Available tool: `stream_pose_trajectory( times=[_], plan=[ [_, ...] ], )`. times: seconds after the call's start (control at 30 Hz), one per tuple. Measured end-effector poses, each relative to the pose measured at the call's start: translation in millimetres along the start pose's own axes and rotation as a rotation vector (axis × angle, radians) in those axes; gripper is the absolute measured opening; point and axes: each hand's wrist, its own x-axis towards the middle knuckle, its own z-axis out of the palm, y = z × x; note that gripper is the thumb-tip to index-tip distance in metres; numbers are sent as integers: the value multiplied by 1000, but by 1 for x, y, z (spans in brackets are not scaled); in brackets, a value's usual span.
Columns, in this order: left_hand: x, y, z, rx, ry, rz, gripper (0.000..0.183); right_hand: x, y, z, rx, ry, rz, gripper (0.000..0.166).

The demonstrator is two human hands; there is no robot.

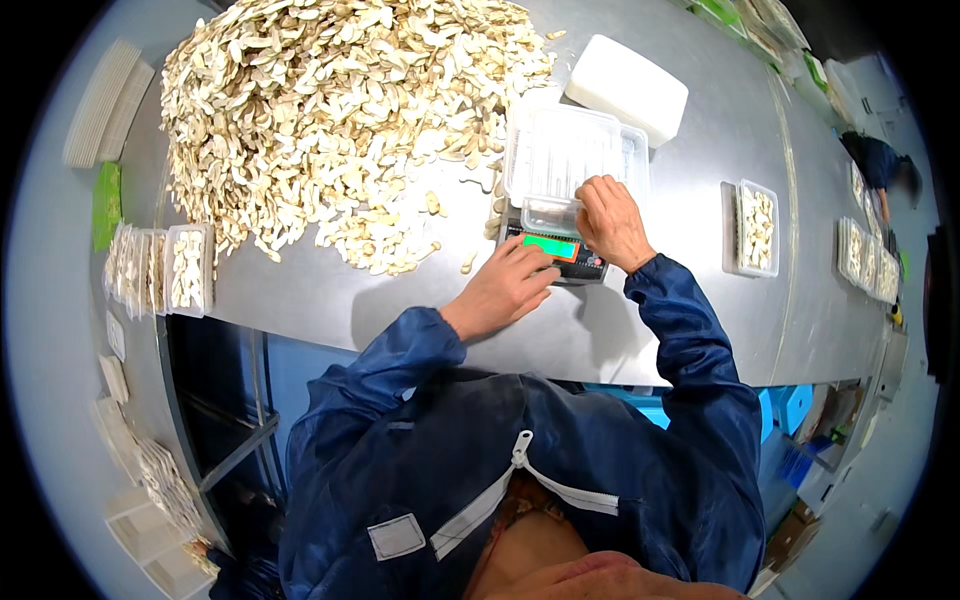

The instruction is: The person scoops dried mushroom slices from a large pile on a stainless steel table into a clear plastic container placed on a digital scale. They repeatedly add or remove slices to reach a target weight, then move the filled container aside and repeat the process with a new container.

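A digital weighing scale (589,264) with a lit green display stands on the steel table before me. Clear plastic trays (570,150) lie on and behind it, with a smaller clear container (550,215) at the near side. My right hand (611,221) is at the right end of that small container, fingers bent; whether they grip it cannot be told. My left hand (510,289) rests at the scale's left front edge beside the display, fingers apart, holding nothing. A large heap of sliced pale mushrooms (337,112) spreads to the left, with loose slices near the scale.
A white block-like container (628,88) stands behind the trays. One filled clear tray (757,229) sits to the right. Filled trays (187,270) stand in a row at the table's left edge. A co-worker (874,161) is at the far right; another person's sleeve (236,574) shows lower left.
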Motion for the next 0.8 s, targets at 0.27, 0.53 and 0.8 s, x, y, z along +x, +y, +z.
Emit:
stream_pose_trajectory(
  times=[0.27, 0.53, 0.8],
  plan=[
    [-77, 8, -17, -160, 114, -218, 23, -88, -1, -11, 320, 416, 933, 27],
    [-107, 11, -9, -179, 71, -333, 23, -126, 10, 73, 969, 263, 1139, 51],
    [-109, 25, -4, -121, 147, -465, 23, -121, 10, 66, 1071, 244, 1129, 51]
  ],
)
